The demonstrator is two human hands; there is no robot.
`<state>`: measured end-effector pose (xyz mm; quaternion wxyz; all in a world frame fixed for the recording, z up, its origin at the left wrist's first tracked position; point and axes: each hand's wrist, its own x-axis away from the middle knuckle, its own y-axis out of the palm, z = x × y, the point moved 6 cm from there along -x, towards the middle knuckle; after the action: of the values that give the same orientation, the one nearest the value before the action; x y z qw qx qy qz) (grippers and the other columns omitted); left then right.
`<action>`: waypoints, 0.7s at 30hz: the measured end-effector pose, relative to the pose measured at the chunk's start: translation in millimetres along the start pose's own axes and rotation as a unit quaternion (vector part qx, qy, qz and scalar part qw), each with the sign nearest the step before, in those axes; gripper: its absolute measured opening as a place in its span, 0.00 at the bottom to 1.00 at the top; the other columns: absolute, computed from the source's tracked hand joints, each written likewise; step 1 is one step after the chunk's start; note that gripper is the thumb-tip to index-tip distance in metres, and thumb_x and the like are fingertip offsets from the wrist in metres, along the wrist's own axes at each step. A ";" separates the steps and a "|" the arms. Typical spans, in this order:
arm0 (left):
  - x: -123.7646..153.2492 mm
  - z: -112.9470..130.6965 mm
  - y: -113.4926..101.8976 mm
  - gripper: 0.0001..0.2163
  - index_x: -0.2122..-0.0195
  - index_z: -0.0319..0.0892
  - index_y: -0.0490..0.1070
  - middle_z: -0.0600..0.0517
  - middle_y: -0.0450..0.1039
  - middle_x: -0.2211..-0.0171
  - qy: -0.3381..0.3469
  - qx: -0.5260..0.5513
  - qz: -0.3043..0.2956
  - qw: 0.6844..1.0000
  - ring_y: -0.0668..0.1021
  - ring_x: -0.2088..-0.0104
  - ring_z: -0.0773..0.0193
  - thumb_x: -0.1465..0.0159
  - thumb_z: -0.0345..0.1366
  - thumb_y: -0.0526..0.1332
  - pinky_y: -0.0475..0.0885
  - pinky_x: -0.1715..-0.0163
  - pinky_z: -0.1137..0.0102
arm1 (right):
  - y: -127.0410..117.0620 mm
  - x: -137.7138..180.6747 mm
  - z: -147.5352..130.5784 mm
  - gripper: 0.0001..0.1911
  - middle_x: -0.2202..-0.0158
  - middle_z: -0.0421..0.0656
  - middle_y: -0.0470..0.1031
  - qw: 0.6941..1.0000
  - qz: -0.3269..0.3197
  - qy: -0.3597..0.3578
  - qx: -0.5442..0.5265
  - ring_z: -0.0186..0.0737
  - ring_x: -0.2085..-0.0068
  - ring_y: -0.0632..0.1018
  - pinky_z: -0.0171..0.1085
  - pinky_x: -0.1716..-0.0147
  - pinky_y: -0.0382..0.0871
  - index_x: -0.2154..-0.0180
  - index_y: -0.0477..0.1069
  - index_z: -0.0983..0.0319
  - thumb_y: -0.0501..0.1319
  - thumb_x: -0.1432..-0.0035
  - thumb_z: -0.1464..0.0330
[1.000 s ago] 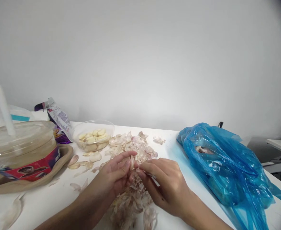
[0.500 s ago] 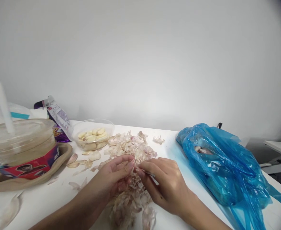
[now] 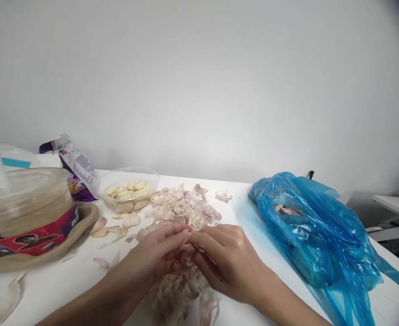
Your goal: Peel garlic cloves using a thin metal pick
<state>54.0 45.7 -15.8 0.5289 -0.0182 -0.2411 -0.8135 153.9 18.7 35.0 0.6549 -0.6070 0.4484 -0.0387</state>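
Left hand [image 3: 163, 250] and right hand [image 3: 229, 257] half-curled, fingertips pinching a small pale garlic clove [image 3: 187, 240], mostly hidden, over papery pinkish-white garlic skins [image 3: 192, 203]. Peeled cream cloves [image 3: 127, 192] sit in clear round plastic bowl [image 3: 154, 182], left.

L hand [image 3: 160, 249], R hand [image 3: 229, 260] & forearms [image 3: 282, 299] bare

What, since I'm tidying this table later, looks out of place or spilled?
The garlic skins look messy: they lie loose on the white tabletop, mostly in a central heap, with stray bits scattered left toward the plastic drink cup. No spilled liquid shows.
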 end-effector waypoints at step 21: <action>-5.0 0.0 -3.8 0.08 0.61 0.40 0.70 0.52 0.71 0.71 0.004 0.026 0.038 0.999 0.73 0.72 0.68 0.41 0.34 0.58 0.69 0.68 0.73 | -7.9 -1.6 -5.9 0.10 0.76 0.39 0.70 0.998 0.050 -0.026 0.008 0.32 0.77 0.68 0.33 0.79 0.58 0.69 0.65 0.63 0.48 0.40 0.70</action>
<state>52.8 51.3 -18.7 0.5607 -0.0107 -0.2588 -0.7865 153.1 13.1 43.2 0.6724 -0.5795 0.4605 0.0065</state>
